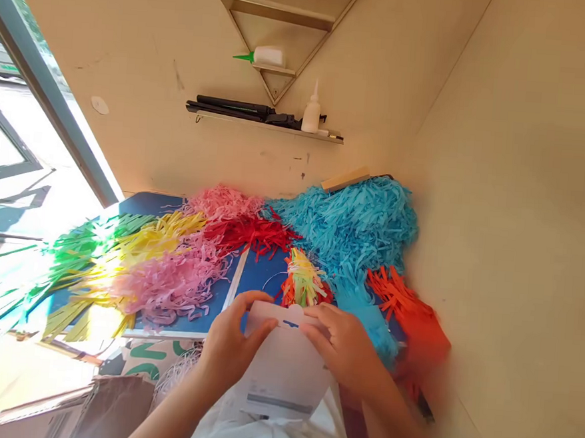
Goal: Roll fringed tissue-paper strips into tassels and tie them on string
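Observation:
Between my two hands a white cardboard box (286, 369) is held close to my body, with a small blue mark near its upper edge and a grey printed band lower down. My left hand (232, 331) grips its upper left corner, thumb on the near face. On the upper right, my right hand (346, 346) presses thumb and fingers along the same edge, by a small rounded tab. Just beyond the box lies a tassel of yellow, white and red paper strips (306, 277). What is inside the box is hidden.
Blue shredded paper (356, 230) heaps on the blue table (263, 270), with orange paper (422, 335) at right. Pink (178, 278), yellow and green strips (85, 244) spread left. A wall shelf (273, 125) carries a white bottle (312, 110). Cardboard (114, 407) stands lower left.

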`<state>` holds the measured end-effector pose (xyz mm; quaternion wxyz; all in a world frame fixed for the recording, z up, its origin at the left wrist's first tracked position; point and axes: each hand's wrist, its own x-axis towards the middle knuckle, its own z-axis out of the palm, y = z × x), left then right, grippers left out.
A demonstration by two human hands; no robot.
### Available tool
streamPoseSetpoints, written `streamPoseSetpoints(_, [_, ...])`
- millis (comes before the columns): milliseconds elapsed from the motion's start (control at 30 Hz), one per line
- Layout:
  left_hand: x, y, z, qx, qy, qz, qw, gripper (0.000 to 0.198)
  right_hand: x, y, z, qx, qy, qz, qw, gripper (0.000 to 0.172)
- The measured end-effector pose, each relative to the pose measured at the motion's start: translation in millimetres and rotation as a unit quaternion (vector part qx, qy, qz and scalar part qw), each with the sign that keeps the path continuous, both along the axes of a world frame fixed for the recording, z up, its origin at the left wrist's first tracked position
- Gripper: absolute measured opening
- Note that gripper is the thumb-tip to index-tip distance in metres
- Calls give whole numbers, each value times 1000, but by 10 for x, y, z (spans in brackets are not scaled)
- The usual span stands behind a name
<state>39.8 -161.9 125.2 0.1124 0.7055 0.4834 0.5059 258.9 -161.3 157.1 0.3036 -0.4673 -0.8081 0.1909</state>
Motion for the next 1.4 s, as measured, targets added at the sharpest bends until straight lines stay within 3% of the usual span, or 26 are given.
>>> streamPoseSetpoints(67, [40,-28,-59,144,55,57,986,14,-38,41,-41,-10,8,-11,1000,26])
streamPoseSetpoints(133, [103,-63,-89,185,146,28,971,15,-91,91,-76,-21,22,0,1000,29])
streamPoseSetpoints(200, [151,-84,-96,134,231,-16,964,14,-142,146,-99,-21,29,15,999,32])
streamPoseSetpoints(300, [151,-85,-73,49,269,-20,962,16,-199,183,-121,19,17,21,999,31])
streamPoseSetpoints(367, [114,-79,-30,-8,276,-35,961,13,-228,126,-146,104,10,-16,994,27])
streamPoseSetpoints(433, [75,-74,32,-67,291,-58,953,6,-260,-13,-200,222,24,-81,971,23])
streamPoseSetpoints(533, [31,-64,135,-136,281,-90,946,20,-336,-274,-361,308,62,-87,945,14])
streamPoseSetpoints(633, [4,-48,211,-181,223,-128,949,26,-436,-393,-576,279,74,-67,955,12])
streamPoseSetpoints(767, [-15,-32,273,-252,167,-159,940,28,-518,-318,-748,260,94,-84,957,16])
streamPoseSetpoints(1033, [-67,-22,275,-283,165,-188,926,32,-502,-267,-728,337,113,-52,933,21])
streamPoseSetpoints(1233, [-77,6,245,-306,152,-171,924,33,-483,-213,-792,333,133,-40,933,37])
streamPoseSetpoints(1400, [-63,-20,300,-297,171,-197,919,27,-489,-329,-728,345,145,-19,927,40])
